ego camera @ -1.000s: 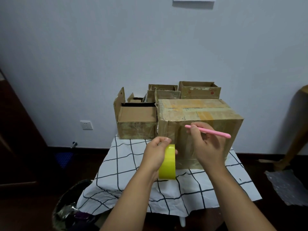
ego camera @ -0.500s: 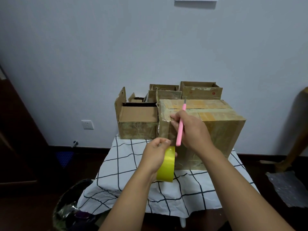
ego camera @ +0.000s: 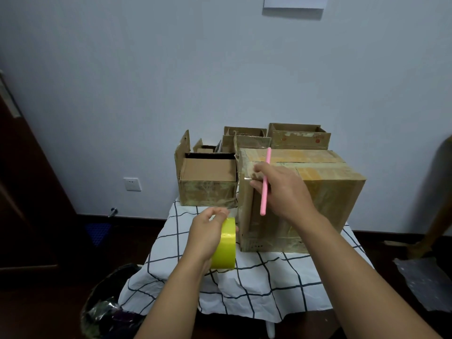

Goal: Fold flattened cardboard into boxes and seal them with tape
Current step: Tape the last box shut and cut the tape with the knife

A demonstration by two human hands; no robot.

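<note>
Right now my right hand point(ego camera: 283, 189) is clamped around the pink cutter point(ego camera: 265, 182), fingers curled on its middle, fingertips pressing the tape strip onto the big box point(ego camera: 325, 204) at its top-left front corner. Cutter's long axis runs near vertical, top end above the box's top edge, lower end hanging in front of the near face. Left hand point(ego camera: 208, 236) grips the yellow tape roll point(ego camera: 225, 243), fingers curled over its top, held low and just left of the box's near-left edge, above the counter point(ego camera: 244, 277). A clear strip seems to run from the roll up to the corner under my right fingers; hard to see. So the cut point lies between the two hands, below the right, above the left. Right hand is nearer and already has the blade. Box flaps look closed and taped over. Smaller open boxes point(ego camera: 208, 182) sit behind and left.
</note>
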